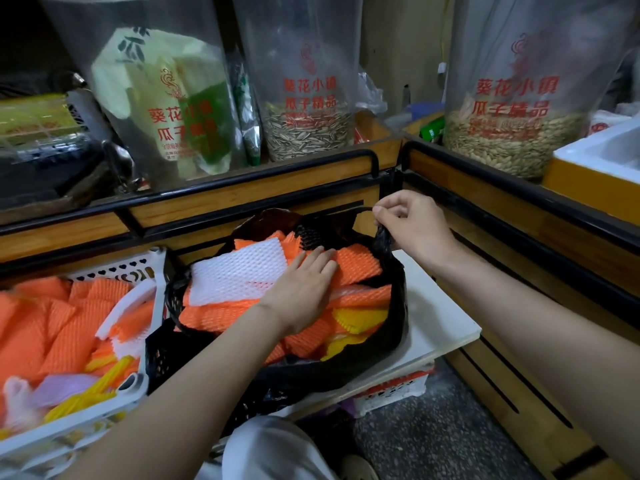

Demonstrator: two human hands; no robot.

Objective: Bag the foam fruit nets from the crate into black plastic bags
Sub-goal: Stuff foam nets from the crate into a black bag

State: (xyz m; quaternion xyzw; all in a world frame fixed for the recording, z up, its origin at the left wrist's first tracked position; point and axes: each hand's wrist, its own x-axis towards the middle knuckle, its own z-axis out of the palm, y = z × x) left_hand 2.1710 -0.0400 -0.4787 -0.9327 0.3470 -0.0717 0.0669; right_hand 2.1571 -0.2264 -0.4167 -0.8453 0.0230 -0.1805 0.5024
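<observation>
A black plastic bag (394, 327) stands open on a white board, filled with orange, white and yellow foam fruit nets (356, 268). My left hand (304, 289) lies flat on the nets inside the bag, fingers straight, pressing them down. My right hand (408, 223) pinches the bag's right handle (382, 240) and holds it up. On the left, a white plastic crate (152, 306) holds several more orange, yellow and pale purple nets (59, 334).
The white board (440, 323) rests on another crate at knee height. Wooden display counters with black rails (242, 178) run behind and to the right, carrying large clear tubs of seeds (304, 133). Speckled floor (433, 434) lies at lower right.
</observation>
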